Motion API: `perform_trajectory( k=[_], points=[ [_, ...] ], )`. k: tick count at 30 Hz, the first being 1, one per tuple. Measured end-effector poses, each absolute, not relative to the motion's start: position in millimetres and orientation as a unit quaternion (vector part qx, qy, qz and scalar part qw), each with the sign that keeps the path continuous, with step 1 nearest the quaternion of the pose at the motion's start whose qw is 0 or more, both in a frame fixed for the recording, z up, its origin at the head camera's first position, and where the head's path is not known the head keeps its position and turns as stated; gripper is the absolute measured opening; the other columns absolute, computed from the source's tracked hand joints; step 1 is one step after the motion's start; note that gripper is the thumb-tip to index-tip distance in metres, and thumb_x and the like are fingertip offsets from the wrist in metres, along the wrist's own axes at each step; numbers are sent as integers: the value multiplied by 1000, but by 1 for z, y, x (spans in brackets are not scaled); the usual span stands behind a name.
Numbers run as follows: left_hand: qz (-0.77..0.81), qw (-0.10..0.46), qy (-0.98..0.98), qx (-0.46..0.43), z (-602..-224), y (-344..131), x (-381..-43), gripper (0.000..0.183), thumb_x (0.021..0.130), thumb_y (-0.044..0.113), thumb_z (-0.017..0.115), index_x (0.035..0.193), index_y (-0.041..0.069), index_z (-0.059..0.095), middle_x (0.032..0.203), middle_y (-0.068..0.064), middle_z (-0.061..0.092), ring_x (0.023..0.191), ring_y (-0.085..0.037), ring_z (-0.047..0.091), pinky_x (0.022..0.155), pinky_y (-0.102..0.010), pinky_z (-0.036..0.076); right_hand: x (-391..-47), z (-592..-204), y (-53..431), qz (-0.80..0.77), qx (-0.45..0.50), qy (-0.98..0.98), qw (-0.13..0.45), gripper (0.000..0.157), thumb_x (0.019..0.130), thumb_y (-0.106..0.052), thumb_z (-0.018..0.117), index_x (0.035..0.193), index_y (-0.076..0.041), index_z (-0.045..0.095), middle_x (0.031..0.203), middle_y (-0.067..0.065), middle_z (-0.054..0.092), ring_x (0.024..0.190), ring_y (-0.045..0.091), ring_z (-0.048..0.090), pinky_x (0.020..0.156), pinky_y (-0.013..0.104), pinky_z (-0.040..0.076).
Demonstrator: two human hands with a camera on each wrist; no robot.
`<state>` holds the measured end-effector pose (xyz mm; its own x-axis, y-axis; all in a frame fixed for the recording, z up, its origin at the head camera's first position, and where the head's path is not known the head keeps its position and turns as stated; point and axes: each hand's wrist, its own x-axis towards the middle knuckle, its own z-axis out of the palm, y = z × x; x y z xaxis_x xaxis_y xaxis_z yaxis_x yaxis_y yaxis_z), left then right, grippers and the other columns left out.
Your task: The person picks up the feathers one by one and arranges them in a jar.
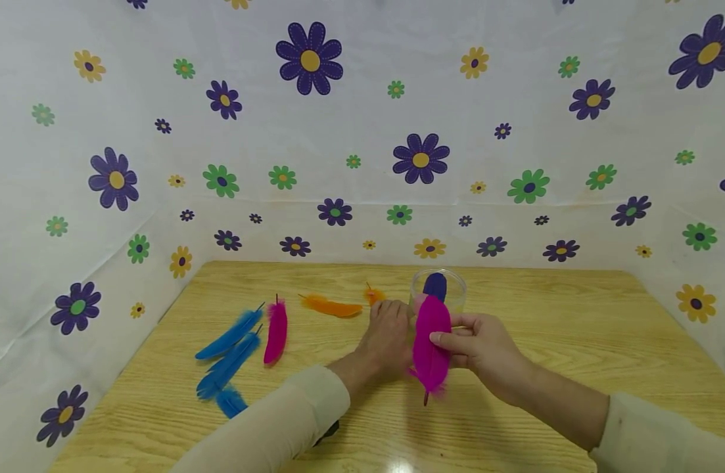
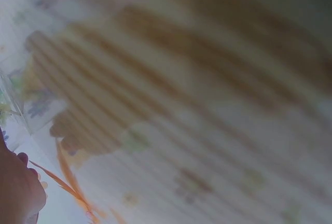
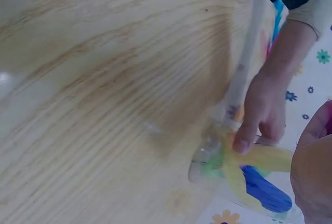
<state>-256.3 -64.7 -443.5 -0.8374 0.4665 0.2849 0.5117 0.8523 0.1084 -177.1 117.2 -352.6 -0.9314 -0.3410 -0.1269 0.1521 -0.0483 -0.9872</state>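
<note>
My right hand [image 1: 489,351] pinches a magenta feather [image 1: 431,341] between thumb and fingers, its quill pointing down, in front of a clear plastic jar [image 1: 461,289]. A dark blue feather [image 1: 436,286] stands inside the jar; the right wrist view also shows yellow feathers [image 3: 270,157] and something green there. My left hand [image 1: 388,335] holds the jar from its left side, thumb on the near wall in the right wrist view. In the head view, the magenta feather and both hands hide much of the jar.
Left on the wooden table [image 1: 534,315] lie several blue feathers [image 1: 234,358] and a pink feather [image 1: 276,332]. An orange feather [image 1: 332,306] and a small orange one [image 1: 373,294] lie left of the jar. Flower-patterned cloth [image 1: 362,118] walls the table's back and sides.
</note>
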Motion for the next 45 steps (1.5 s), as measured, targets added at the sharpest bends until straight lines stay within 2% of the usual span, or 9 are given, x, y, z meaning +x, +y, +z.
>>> perform_trajectory(
  k=[5,9,12,16,22,31,38,45],
  points=[
    [-80,127,-951,-271,-442,-66,-256,47,91,49,58,110,6,53,112,-7,55,109,-26,48,101,-43,32,-180,-342,117,-725,-66,665,164,34,96,-7,64,120,14,54,93,6,76,85,18,74,79,32,60],
    [-110,111,-950,-270,-442,-66,-256,49,91,54,56,108,9,52,108,-4,54,110,-23,47,101,-43,30,-185,-329,119,-722,-59,674,148,34,96,-9,64,121,13,54,95,5,74,85,17,73,79,31,59],
    [-126,107,-951,-261,-443,-65,-257,61,86,69,57,108,12,53,105,-1,54,110,-20,47,101,-43,30,-189,-318,122,-713,-56,686,134,40,97,-12,65,126,13,52,99,4,73,88,16,72,81,30,59],
    [-133,112,-952,-254,-445,-63,-256,70,83,79,53,109,14,55,102,0,55,107,-18,47,98,-42,30,-197,-309,127,-706,-53,696,122,46,97,-15,65,132,11,49,103,3,72,91,17,72,84,28,58],
    [-135,96,-954,-251,-443,-63,-254,81,82,81,52,124,12,56,108,-2,56,110,-20,47,102,-44,29,-208,-301,134,-689,-60,716,90,49,98,-17,65,135,11,48,110,5,71,95,16,72,87,28,57],
    [-136,91,-954,-251,-442,-64,-255,85,80,81,55,125,9,57,113,-6,58,115,-24,47,104,-45,29,-229,-295,141,-686,-44,726,14,47,97,-14,66,133,12,49,99,-3,75,90,10,74,83,28,57],
    [-153,83,-954,-245,-442,-65,-255,84,79,79,58,124,8,57,117,-6,58,117,-24,46,106,-46,28,-240,-293,144,-647,-31,761,-40,47,96,-18,67,134,7,54,117,13,72,87,6,73,83,26,57],
    [-148,86,-954,-248,-441,-65,-255,82,80,78,59,123,9,57,115,-5,58,114,-22,48,104,-44,29,-247,-298,144,-623,-19,780,-62,41,97,-16,66,131,5,57,121,21,69,83,6,73,83,25,57]
  ],
)
